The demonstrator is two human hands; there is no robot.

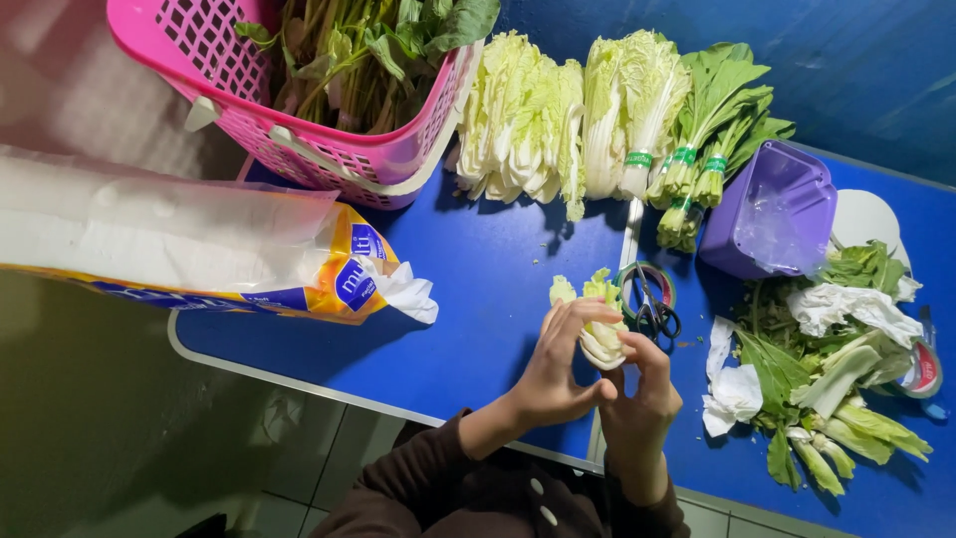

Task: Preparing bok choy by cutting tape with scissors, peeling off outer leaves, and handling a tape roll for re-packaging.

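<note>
Both hands wrap a small cabbage head (600, 324) above the blue bench (478, 289): left hand (558, 369) curled round its side, right hand (642, 384) pinching the base. Looks light, leafy, bruisable; I'd grip the firm stem end.

Your clearest lane is the bare blue table (478, 299) ahead-left of the hands. Pink basket (299, 120) and tissue pack (199, 249) wall the left. Scissors (652, 304) lie on a tape roll (632, 279) just right; purple tub (772, 209) and trimmings pile (836, 359) crowd beyond.
</note>
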